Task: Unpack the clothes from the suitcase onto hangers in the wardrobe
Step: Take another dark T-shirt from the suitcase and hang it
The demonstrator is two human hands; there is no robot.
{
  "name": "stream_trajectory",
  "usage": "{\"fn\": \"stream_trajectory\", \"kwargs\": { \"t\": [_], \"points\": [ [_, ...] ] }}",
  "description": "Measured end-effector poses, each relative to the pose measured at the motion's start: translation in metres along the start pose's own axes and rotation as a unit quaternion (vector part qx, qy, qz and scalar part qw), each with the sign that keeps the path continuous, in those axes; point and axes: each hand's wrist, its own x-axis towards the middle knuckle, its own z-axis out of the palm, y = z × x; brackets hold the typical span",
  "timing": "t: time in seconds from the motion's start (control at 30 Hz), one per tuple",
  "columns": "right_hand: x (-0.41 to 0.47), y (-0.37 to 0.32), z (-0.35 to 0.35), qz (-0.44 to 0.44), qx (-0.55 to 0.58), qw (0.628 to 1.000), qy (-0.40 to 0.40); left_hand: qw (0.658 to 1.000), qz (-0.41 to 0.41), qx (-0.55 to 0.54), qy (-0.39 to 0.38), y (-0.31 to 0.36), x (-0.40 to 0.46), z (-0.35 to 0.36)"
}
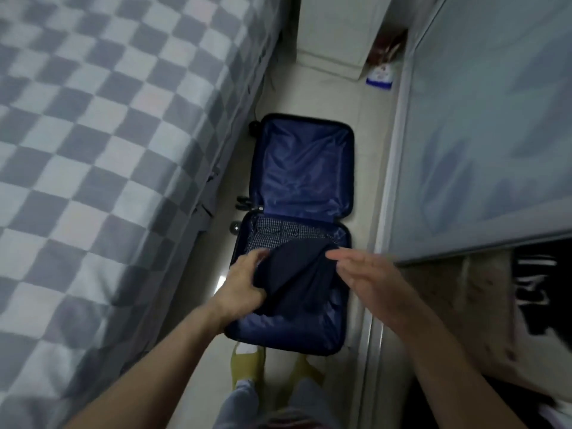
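Left hand [240,286] grips dark garment [294,280]; right hand [368,274] open beside.

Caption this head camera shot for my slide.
Left hand lifts a dark garment from the open suitcase.

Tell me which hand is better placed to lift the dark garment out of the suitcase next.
Left. The left hand already grips the dark garment at its edge over the open suitcase. The right hand is open, fingers straight, beside the cloth, and seems to hold nothing.

No legible text, labels or numbers.
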Motion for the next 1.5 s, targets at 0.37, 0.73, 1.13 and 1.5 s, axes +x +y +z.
{"fn": "stream_trajectory", "kwargs": {
  "t": [0.37,0.73,1.13,1.5],
  "points": [
    [-0.188,-0.204,0.022,-0.246,0.123,0.957,-0.088,0.942,0.293,-0.047,0.154,0.197,-0.118,-0.093],
    [-0.269,-0.277,0.085,-0.428,-0.273,0.838,0.200,0.831,0.499,0.149,0.195,0.400,-0.197,-0.120],
    [-0.303,-0.318,0.022,-0.450,-0.212,0.782,0.376,0.767,0.517,0.380,0.023,0.410,-0.204,-0.157],
    [-0.355,-0.298,-0.015,-0.516,-0.331,0.721,0.322,0.727,0.618,0.290,0.071,0.435,-0.214,-0.135]
  ]
}}
